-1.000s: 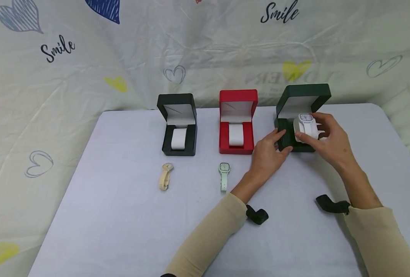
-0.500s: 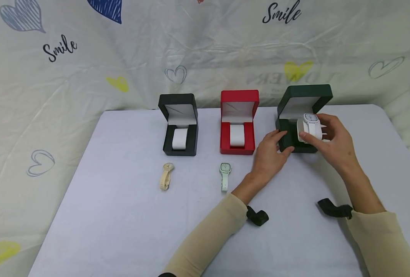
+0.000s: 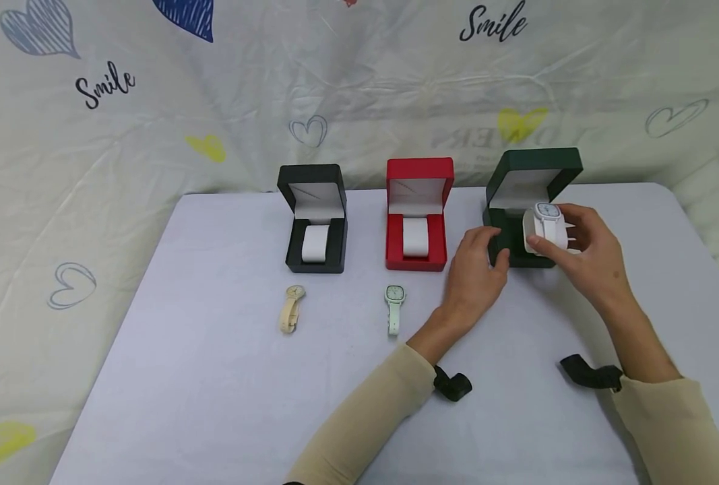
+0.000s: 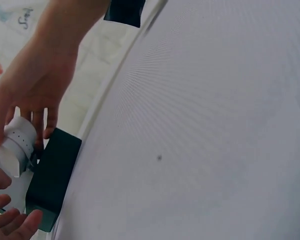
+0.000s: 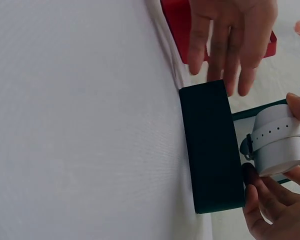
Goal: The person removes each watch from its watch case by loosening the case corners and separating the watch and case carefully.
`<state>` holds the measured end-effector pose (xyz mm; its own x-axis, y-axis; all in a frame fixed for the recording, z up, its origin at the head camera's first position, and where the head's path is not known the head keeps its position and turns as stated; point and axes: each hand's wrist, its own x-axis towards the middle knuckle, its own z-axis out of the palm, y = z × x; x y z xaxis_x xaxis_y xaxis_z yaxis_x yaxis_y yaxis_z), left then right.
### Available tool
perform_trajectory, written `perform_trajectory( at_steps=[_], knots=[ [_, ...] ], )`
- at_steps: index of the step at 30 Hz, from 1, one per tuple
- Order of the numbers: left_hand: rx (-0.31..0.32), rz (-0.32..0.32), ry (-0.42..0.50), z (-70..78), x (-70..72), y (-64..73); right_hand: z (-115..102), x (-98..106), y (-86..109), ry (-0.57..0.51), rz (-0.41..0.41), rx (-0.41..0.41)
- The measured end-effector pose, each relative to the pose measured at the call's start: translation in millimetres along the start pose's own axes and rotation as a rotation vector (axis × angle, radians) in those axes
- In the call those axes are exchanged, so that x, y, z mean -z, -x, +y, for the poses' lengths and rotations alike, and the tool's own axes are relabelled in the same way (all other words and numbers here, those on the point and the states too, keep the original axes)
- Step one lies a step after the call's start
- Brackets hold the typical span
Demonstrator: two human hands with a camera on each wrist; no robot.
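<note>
My right hand grips a white watch cushion, fingers on one side and thumb on the other. A white wristwatch is strapped round it, its square face turned up; strap holes and buckle show in the right wrist view. This cushion is over the right part of the dark green watch box, whose lid stands up. On the box's left side is my left hand, fingertips right at its edge. Its fingers look straight and loose in the right wrist view and hold nothing.
A red watch box and a black one stand with lids up, each holding a white cushion. In front of them lie a pale green watch and a beige watch on the white table. A printed sheet hangs behind.
My right hand has shifted slightly right and toward me with the cushion and watch. My left fingers, earlier spread over the green box's left edge, have drawn back and closer together.
</note>
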<state>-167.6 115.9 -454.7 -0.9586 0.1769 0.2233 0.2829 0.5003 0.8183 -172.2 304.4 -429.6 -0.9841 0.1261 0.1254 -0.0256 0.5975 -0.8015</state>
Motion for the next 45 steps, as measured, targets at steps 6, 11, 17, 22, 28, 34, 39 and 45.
perform_trajectory(
  at_steps=[6,11,17,22,28,34,39,45],
  knots=[
    [-0.050,0.050,0.048,0.7,1.1,-0.7,0.0,0.8,5.2,-0.001,0.004,0.002],
    [-0.057,0.053,0.077,0.3,0.5,-1.5,-1.3,1.0,10.3,0.012,0.014,0.013],
    [-0.063,0.050,0.112,-0.3,0.7,0.0,-3.4,-1.9,17.5,0.012,0.027,0.049],
    [-0.068,0.039,0.126,-1.5,0.3,-0.4,-7.4,-5.0,25.5,0.004,0.017,0.081],
    [-0.096,0.028,0.194,-3.0,-0.3,-0.4,-11.6,-7.0,38.0,0.034,-0.003,0.080],
    [-0.099,-0.026,0.273,-4.4,-0.3,-0.4,-9.3,-7.6,45.5,0.042,-0.007,0.091],
    [-0.085,-0.067,0.293,-4.5,-0.5,-0.1,-7.4,-7.8,45.0,0.012,0.010,0.117],
    [-0.084,-0.091,0.336,-4.2,1.1,0.8,-7.0,-9.6,46.7,-0.031,0.024,0.160]
  ],
)
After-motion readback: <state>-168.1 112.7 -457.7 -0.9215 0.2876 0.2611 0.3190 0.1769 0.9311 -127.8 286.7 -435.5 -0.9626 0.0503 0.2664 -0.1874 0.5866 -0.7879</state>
